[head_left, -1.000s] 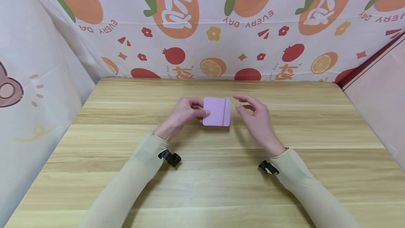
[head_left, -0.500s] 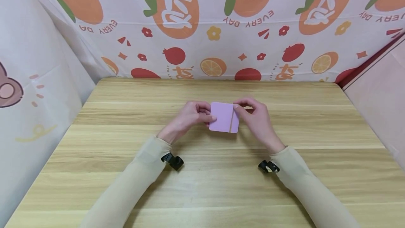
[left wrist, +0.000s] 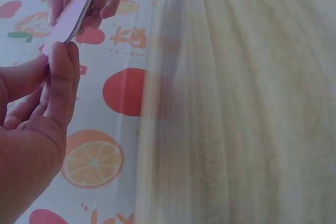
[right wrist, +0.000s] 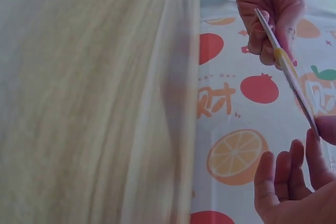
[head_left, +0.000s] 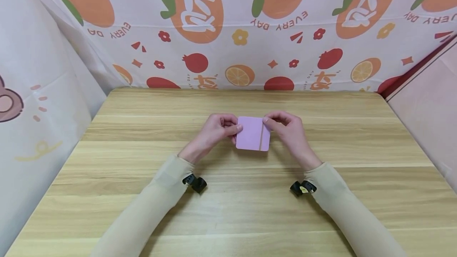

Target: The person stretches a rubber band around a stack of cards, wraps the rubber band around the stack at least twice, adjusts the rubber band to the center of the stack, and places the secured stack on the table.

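Note:
A small square pink notebook (head_left: 248, 135) with a tan elastic band (head_left: 262, 136) near its right side is held up over the table between both hands. My left hand (head_left: 216, 132) pinches its left edge, thumb on the front cover and fingers behind. At the upper right corner, my right hand (head_left: 290, 132) pinches it between thumb and index finger, close to the band. Both wrist views show the notebook nearly edge-on, thin and closed. In the right wrist view the other fingers (right wrist: 283, 174) of my right hand spread away from it.
The wood-grain table (head_left: 228, 213) spreads out below the hands. Behind its far edge hangs a white curtain (head_left: 135, 43) with fruit prints, and another white cloth (head_left: 53, 90) hangs at the left. Both sleeves carry a black wrist strap (head_left: 194, 183).
The notebook has moved slightly right and nearer the body with my left hand. My right hand, apart from it one second ago, has taken hold of its upper right corner.

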A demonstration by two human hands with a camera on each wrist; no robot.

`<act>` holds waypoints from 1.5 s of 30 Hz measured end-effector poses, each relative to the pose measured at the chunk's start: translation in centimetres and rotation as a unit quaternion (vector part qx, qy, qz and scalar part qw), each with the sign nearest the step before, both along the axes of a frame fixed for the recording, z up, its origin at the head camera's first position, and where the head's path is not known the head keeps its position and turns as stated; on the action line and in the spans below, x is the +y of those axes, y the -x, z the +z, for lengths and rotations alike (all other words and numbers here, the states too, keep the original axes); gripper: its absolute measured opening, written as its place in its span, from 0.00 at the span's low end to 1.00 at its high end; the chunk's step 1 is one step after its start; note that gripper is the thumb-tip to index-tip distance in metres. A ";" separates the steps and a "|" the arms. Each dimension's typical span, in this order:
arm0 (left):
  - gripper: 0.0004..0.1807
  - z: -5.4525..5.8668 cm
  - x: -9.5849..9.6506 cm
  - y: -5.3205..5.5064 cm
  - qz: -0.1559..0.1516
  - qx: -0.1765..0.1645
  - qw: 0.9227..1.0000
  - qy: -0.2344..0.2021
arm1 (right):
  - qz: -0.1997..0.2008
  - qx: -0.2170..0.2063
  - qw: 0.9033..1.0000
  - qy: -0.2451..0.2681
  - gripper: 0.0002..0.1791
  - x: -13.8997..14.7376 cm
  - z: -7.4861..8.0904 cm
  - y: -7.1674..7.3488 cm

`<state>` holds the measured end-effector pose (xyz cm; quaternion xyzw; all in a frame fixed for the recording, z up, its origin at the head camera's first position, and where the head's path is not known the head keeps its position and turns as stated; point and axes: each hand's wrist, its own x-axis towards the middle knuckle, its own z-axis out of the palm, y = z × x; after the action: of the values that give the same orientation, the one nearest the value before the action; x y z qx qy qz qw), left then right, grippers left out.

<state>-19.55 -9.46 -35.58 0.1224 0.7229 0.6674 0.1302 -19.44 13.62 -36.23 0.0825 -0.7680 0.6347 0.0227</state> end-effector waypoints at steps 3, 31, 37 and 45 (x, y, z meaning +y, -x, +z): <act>0.04 0.1 0.1 -0.1 -0.003 0.006 1.000 0.008 | 0.010 -0.007 1.000 0.003 0.12 0.0 -0.1 0.0; 0.05 1.0 -0.7 0.9 0.050 -0.001 0.999 0.004 | 0.036 -0.056 0.997 0.046 0.18 -0.3 -0.1 0.3; 0.06 1.3 -1.3 1.2 0.061 0.003 0.998 -0.008 | 0.065 -0.081 0.995 -0.011 0.16 -0.2 0.1 0.1; 0.06 1.5 -1.6 1.3 0.075 0.008 0.997 -0.019 | 0.124 -0.095 0.987 -0.038 0.13 -0.4 0.0 -0.1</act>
<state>-20.84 -11.08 -34.06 0.0756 0.7183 0.6878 0.0718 -19.36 13.17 -36.26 0.1175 -0.7743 0.6076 -0.1321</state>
